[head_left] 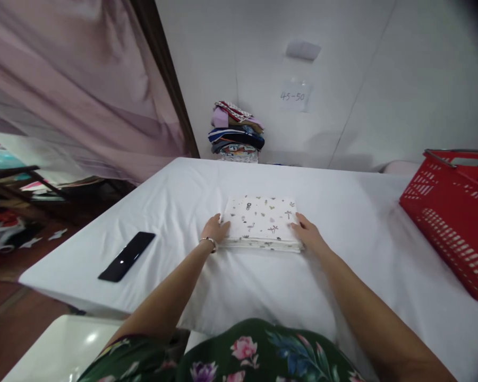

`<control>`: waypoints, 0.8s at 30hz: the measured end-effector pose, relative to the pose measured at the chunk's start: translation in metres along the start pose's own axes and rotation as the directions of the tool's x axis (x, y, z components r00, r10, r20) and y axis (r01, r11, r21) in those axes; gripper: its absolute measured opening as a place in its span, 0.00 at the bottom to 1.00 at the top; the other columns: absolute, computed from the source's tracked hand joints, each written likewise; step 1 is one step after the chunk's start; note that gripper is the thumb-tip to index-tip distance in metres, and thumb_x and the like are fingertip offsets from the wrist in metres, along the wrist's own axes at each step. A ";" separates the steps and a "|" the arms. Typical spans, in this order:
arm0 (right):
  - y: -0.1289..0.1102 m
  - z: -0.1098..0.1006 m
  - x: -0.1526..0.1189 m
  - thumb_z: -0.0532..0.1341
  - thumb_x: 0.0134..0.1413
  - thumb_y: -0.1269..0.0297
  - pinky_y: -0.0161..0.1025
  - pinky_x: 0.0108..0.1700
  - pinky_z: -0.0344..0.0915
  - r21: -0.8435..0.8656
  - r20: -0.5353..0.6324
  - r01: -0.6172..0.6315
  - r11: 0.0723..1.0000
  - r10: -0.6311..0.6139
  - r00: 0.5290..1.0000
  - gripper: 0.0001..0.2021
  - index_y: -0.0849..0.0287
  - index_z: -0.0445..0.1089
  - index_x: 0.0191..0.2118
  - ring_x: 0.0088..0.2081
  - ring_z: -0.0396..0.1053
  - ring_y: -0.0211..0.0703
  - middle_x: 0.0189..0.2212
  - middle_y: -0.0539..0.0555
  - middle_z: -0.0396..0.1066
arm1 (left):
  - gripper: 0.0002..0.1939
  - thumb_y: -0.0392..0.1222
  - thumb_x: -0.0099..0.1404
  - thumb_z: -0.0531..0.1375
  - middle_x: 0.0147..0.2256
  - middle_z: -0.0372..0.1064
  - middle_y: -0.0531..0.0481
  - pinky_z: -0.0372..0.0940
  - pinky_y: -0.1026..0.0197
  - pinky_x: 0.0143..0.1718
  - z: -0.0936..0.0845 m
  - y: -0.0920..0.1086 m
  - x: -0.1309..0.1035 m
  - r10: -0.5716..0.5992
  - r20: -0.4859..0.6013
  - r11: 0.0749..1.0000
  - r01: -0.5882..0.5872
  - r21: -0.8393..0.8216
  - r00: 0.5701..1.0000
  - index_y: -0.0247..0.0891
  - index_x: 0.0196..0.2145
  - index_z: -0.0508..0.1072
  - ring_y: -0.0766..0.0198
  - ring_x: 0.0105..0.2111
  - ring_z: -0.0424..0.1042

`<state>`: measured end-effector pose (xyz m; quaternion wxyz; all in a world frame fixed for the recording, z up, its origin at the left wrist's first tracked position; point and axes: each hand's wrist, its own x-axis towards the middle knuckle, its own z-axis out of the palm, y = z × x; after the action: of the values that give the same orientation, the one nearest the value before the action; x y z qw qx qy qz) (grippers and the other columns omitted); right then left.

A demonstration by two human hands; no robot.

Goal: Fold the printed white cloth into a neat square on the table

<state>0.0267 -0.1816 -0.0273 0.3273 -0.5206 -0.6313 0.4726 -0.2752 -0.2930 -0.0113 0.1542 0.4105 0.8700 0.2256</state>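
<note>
A folded white cloth (261,218) with small palm and animal prints lies flat in several layers on the white-covered table (263,292). My left hand (215,229), with a bracelet at the wrist, grips its left edge, thumb on top. At the right edge my right hand (306,232) holds it the same way, thumb over the top and the other fingers along the side.
A black phone (126,257) lies on the table at the left. A red basket (454,217) stands at the right. Folded fabrics (237,132) are stacked behind the table by the wall. A pink curtain (103,79) hangs at the left. A white stool (63,345) is at the lower left.
</note>
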 end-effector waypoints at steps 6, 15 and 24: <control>-0.005 -0.013 -0.033 0.63 0.46 0.55 0.37 0.33 0.71 0.123 0.007 -0.221 0.967 0.222 0.975 0.38 0.56 0.51 0.63 0.44 0.70 0.47 0.55 0.60 0.62 | 0.32 0.56 0.56 0.57 0.45 0.70 0.40 0.66 0.61 0.31 -0.011 -0.005 -0.004 -0.148 0.208 0.976 0.176 -0.124 0.967 0.34 0.53 0.63 0.54 0.38 0.73; -0.015 -0.006 -0.042 0.63 0.44 0.56 0.37 0.25 0.69 0.125 0.081 -0.291 0.948 0.283 0.956 0.40 0.56 0.49 0.63 0.30 0.71 0.44 0.39 0.57 0.72 | 0.34 0.53 0.54 0.60 0.49 0.67 0.42 0.66 0.62 0.36 -0.015 -0.005 -0.014 -0.056 0.169 0.955 0.102 -0.278 0.984 0.38 0.55 0.58 0.58 0.43 0.70; -0.006 -0.005 -0.060 0.59 0.48 0.51 0.44 0.37 0.67 -0.471 0.001 0.106 0.876 -0.120 0.993 0.34 0.56 0.54 0.60 0.38 0.68 0.48 0.42 0.58 0.69 | 0.30 0.52 0.59 0.57 0.50 0.65 0.42 0.61 0.56 0.46 -0.016 -0.023 -0.032 0.108 -0.055 0.994 -0.108 -0.002 0.993 0.39 0.56 0.59 0.54 0.47 0.67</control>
<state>0.0438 -0.2388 -0.0151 0.2275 -0.5532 -0.7516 0.2781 -0.2771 -0.3354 -0.0066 0.1189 0.4503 0.8498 0.2469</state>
